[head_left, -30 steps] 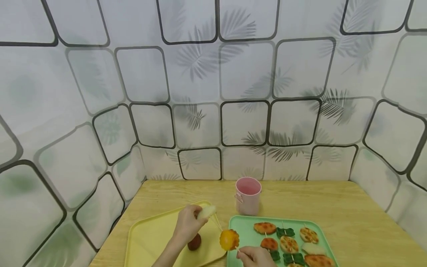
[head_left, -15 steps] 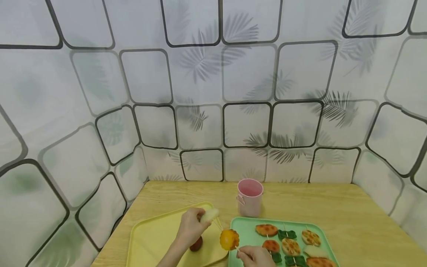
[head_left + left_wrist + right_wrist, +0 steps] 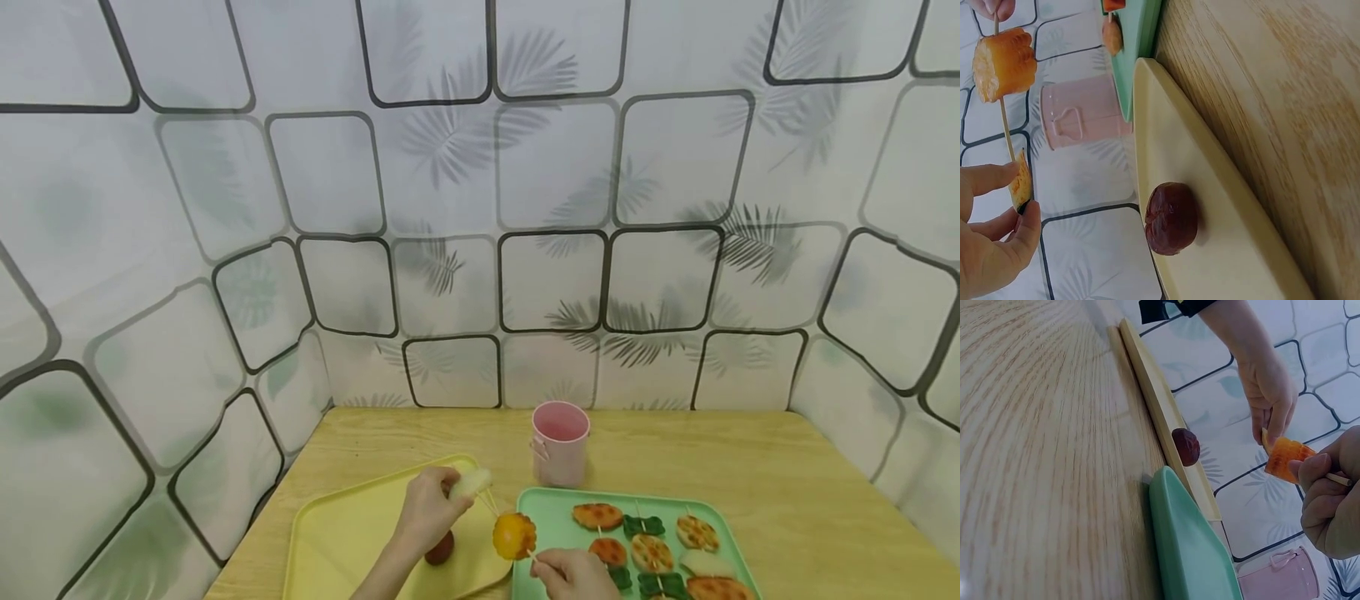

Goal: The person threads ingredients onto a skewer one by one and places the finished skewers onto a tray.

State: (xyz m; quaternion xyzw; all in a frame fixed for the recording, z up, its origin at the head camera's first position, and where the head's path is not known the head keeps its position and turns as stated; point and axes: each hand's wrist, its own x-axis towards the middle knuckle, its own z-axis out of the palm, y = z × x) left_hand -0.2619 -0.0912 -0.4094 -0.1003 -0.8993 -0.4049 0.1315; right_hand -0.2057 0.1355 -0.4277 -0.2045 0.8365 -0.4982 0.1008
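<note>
My left hand (image 3: 429, 510) pinches a pale food slice (image 3: 471, 483) between thumb and fingers. In the left wrist view the slice (image 3: 1021, 184) shows a yellow-brown face and a dark edge, at the far end of a thin wooden skewer (image 3: 1006, 128). A ridged orange-yellow piece of corn (image 3: 514, 536) is threaded on that skewer. My right hand (image 3: 573, 573) grips the skewer's other end, just below the corn, seen closely in the right wrist view. Both hands are raised over the gap between two trays.
A dark red-brown round piece (image 3: 1172, 219) lies on the yellow tray (image 3: 337, 521) at left. The green tray (image 3: 543, 508) at right bears several skewered food pieces (image 3: 651, 553). Behind it stands a pink bucket (image 3: 561, 458) with a small handle. Patterned curtain (image 3: 450, 283) surrounds the wooden table.
The left hand and its slice have come slightly closer to the corn. The right hand keeps its grip on the skewer, nearly still. The head view has shifted a little.
</note>
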